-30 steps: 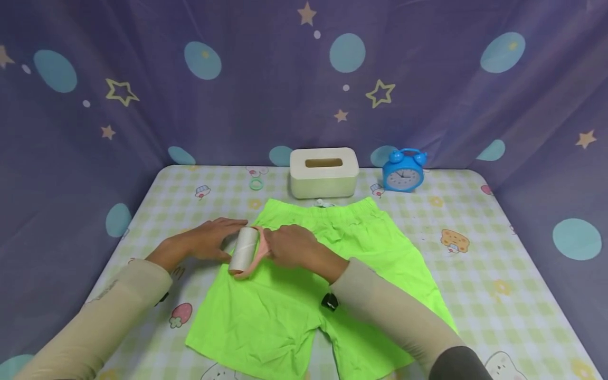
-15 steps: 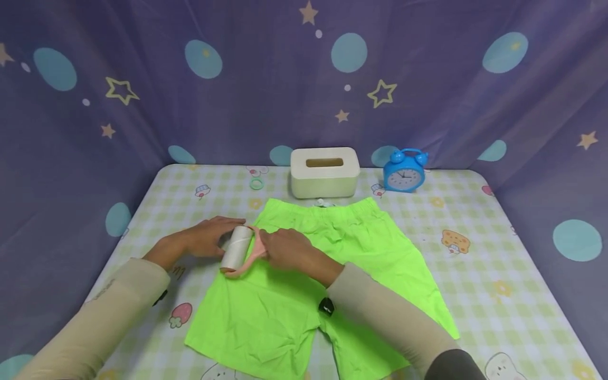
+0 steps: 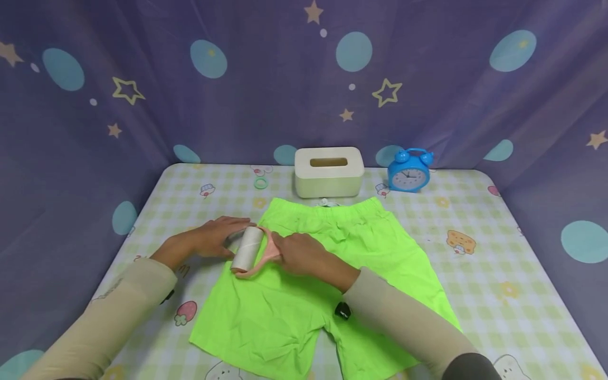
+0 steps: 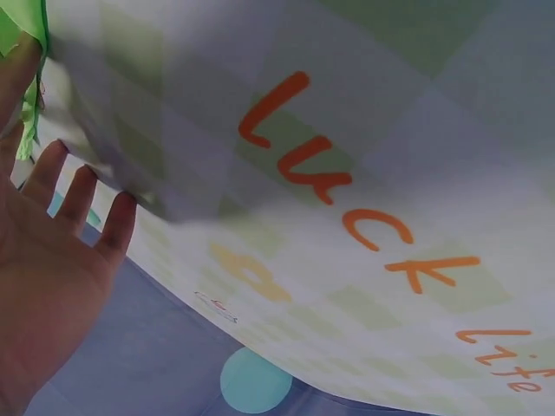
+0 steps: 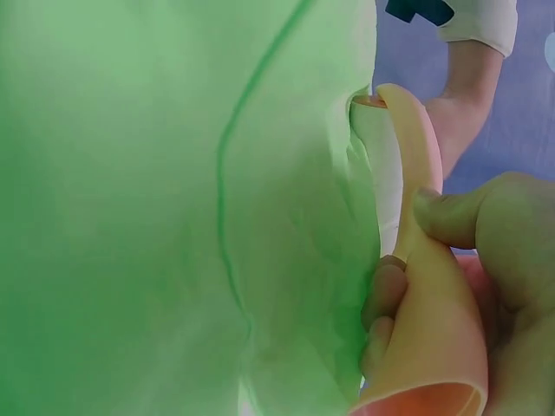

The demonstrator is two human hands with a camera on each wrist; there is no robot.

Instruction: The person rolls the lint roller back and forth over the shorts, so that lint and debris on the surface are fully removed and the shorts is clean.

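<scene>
Neon green shorts (image 3: 275,311) lie spread flat with the waistband toward the back. My right hand (image 3: 304,254) grips the pink handle of a lint roller (image 3: 247,249), whose white roll sits on the shorts near their left side edge. In the right wrist view, the thumb presses along the handle (image 5: 434,321) and fingers curl beneath it. My left hand (image 3: 211,237) rests just left of the roll, at the edge of the fabric. Its fingers (image 4: 78,195) are extended against the tablecloth in the left wrist view, with green cloth at the thumb side.
Behind the waistband stands a cream tissue box (image 3: 328,184). A blue alarm clock (image 3: 409,171) is to its right, and a small green ring (image 3: 260,182) lies to its left. The checked tablecloth (image 3: 503,322) reaches a patterned curtain (image 3: 266,105) at the back and sides.
The lint roller went left to the shorts' edge, then came back slightly right with my right hand. My left hand has stayed by the edge. The head view has shifted a little.
</scene>
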